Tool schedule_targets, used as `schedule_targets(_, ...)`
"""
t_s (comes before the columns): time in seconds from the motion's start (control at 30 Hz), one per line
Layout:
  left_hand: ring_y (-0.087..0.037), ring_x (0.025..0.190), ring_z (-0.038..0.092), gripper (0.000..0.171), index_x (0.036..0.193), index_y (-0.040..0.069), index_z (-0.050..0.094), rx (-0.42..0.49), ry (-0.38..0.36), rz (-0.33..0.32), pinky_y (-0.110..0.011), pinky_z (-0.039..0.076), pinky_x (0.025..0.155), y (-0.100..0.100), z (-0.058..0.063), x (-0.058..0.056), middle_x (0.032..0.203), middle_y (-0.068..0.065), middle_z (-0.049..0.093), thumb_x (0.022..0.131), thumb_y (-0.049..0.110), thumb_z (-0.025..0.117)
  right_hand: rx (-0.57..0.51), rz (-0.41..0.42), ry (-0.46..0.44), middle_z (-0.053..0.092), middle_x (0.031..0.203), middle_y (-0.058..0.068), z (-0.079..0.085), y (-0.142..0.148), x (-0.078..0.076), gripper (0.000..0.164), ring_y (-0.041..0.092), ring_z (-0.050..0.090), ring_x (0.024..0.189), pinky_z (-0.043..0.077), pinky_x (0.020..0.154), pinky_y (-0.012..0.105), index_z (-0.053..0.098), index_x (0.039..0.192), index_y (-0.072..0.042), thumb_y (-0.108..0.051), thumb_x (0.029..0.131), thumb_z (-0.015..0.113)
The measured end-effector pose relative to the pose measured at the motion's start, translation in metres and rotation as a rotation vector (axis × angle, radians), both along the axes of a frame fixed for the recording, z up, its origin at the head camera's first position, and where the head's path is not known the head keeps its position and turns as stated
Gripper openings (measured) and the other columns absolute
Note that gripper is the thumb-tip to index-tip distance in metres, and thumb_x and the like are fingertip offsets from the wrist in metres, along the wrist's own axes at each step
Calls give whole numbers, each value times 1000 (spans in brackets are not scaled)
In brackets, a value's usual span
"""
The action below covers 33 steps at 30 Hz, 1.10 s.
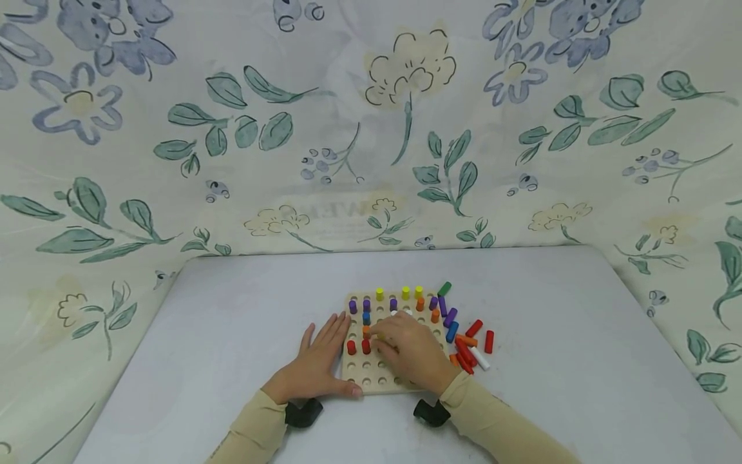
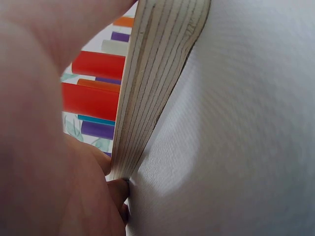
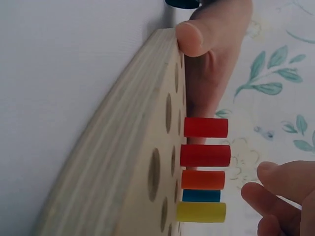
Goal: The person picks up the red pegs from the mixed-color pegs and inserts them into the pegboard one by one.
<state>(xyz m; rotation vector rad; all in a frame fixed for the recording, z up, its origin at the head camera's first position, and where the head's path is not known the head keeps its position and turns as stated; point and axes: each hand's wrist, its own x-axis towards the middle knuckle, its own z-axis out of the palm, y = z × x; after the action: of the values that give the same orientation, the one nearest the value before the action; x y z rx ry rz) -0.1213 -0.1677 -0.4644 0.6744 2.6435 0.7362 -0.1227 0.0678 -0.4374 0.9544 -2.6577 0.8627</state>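
A wooden pegboard (image 1: 355, 372) with rows of round holes lies on the table. Along its left side rests my left hand (image 1: 315, 368), fingers straight and spread, the thumb at the near-left corner; the left wrist view has the fingers against the layered board edge (image 2: 147, 88). My right hand (image 1: 418, 351) is over the board's middle, hiding several holes. In the right wrist view its thumb and fingers (image 3: 280, 184) are bent, nothing between them, a short gap from the standing orange peg (image 3: 203, 179) and yellow peg (image 3: 201, 212). Two red pegs (image 1: 366, 347) and a blue peg (image 1: 366, 318) stand nearby.
Purple pegs (image 1: 353, 307), yellow pegs (image 1: 406, 292) and orange pegs (image 1: 435, 316) stand in the far rows. Loose red pegs (image 1: 489, 341), a white peg (image 1: 480, 357) and a green peg (image 1: 444, 289) lie right of the board. A floral cloth (image 1: 348, 142) hangs behind the table.
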Motion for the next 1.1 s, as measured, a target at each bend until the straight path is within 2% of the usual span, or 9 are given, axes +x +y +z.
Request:
schedule_targets(0.23,-37,154,0,131,160,-1,10,-11,-1,1,-66,-8,115,0,-1,-1,167,-19,7,72,69,77,5,-49,-17,73,109,-3,6,4,-1,22,15,64,101,55,91,36,74,116,-15,-23,96,71)
schedule_targets(0.47,-38,154,0,131,160,-2,10,-10,-13,7,-66,-8,115,0,2,0,167,-19,7,72,68,78,-3,-102,-24,73,110,-4,11,11,-3,20,14,64,106,55,93,34,74,115,-16,-23,96,71)
schedule_targets(0.63,-37,154,0,131,160,-2,11,-9,-21,10,-66,-8,115,1,4,0,167,-19,7,72,68,78,-44,-135,-34,72,104,-2,15,16,-5,20,15,64,101,56,87,34,74,113,-14,-21,94,73)
schedule_targets(0.87,-37,154,0,131,160,-2,10,-15,-21,10,-66,-8,115,1,3,-1,167,-18,6,72,68,78,-25,-223,-46,66,95,-6,21,23,-7,24,12,57,87,55,76,27,73,116,-15,-19,92,76)
schedule_targets(1.1,-36,154,0,132,160,-1,9,-22,-21,7,-66,-8,115,0,1,-2,168,-17,6,72,69,77,-50,-252,-33,65,93,-4,24,30,-9,26,15,58,84,54,73,26,72,116,-12,-18,91,77)
